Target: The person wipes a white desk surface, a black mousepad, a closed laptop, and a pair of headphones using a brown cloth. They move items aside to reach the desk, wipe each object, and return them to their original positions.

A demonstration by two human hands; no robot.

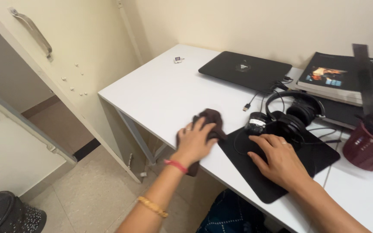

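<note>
Cream walls back a white bench (160, 92) set into a corner, with a tiled floor below. Left hand (195, 140) lies flat on a dark brown cloth (210, 121) near the bench's front edge, fingers (198, 126) slightly spread and pressing it down. Right hand (279, 162) rests on a black mat (320, 157), fingers loosely spread, not pinching anything. Black headphones (294, 114) sit at 12 o'clock of the right hand, with their cable (252, 100) trailing toward a closed laptop (244, 69).

Risks, as judged: the cloth overhangs the edge and could slide off; a wide sweep toward 2 o'clock may snag the cable and drag the headphones; the mat could shift if the right hand lifts.
</note>
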